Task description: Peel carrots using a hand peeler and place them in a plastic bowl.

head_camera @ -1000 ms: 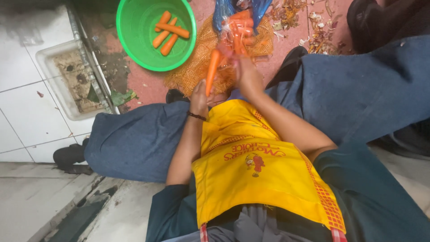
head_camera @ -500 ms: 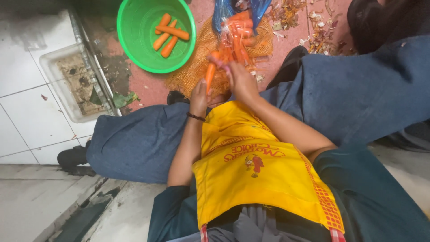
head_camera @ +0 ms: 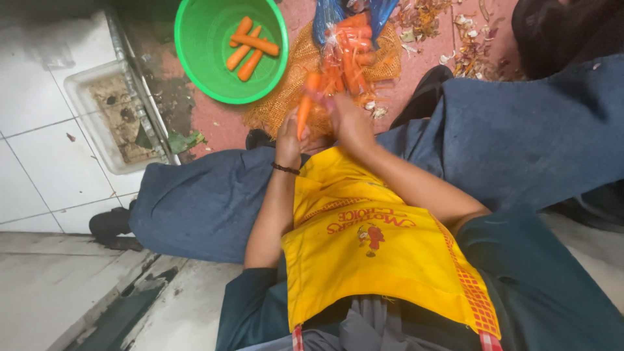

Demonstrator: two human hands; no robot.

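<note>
White tiles (head_camera: pixel 39 162) cover the floor at the left, beside a grimy drain (head_camera: pixel 117 117); reddish floor (head_camera: pixel 221 123) lies beyond, strewn with scraps (head_camera: pixel 468 39).

The basin (head_camera: pixel 195 52) stands on the floor, left of the mesh sack (head_camera: pixel 286 97), with four carrots (head_camera: pixel 250 49) in it. A bag of carrots (head_camera: pixel 351 52) lies on the sack. Both hands hold one carrot (head_camera: pixel 304 104) above the sack, the left hand (head_camera: pixel 289 136) beside the right hand (head_camera: pixel 351 120).
</note>
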